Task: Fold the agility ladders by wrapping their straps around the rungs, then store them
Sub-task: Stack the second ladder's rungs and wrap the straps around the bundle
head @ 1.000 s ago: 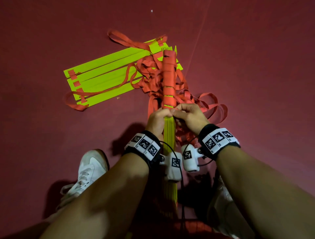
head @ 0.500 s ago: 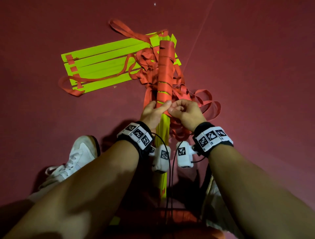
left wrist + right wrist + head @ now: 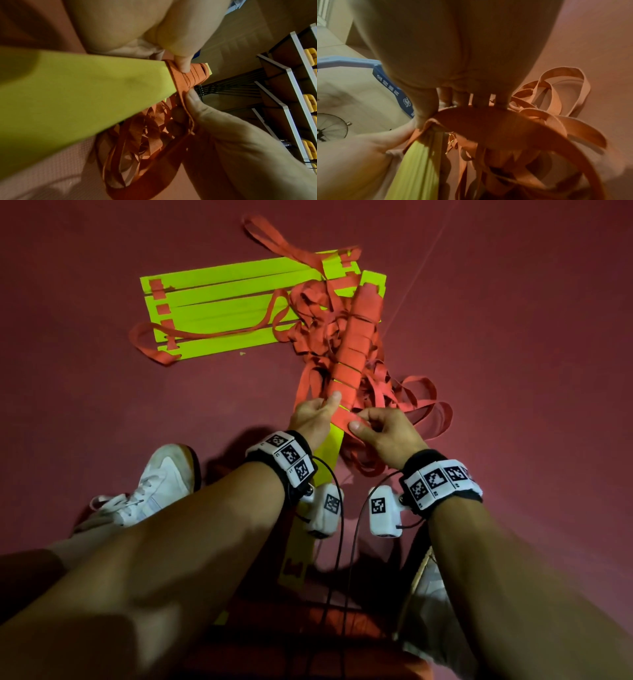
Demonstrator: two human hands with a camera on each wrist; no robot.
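Note:
A stack of yellow-green rungs (image 3: 330, 445) runs lengthwise away from me, its far half bound in orange strap wraps (image 3: 358, 340). My left hand (image 3: 317, 414) grips the stack at the nearest wrap, thumb pressed on the strap (image 3: 184, 66). My right hand (image 3: 380, 428) pinches the loose orange strap (image 3: 342, 419) and holds it across the rungs beside the left thumb; the right wrist view shows the strap (image 3: 481, 121) under its fingertips. Loose strap loops (image 3: 421, 402) trail right. A second ladder (image 3: 219, 309) lies flat, unwrapped, at the far left.
Dark red floor mat (image 3: 513, 337) all around. My white shoe (image 3: 157, 484) rests at the lower left, and the other shoe (image 3: 428, 587) sits under my right forearm. Wrist views show shelving with yellow items (image 3: 308, 102) and a blue sign (image 3: 392, 86).
The strap has come across the rungs, making another wrap nearer me. The left thumb has shifted onto the wrap and the right hand has pulled the strap toward me. The bundle's far end tilted right.

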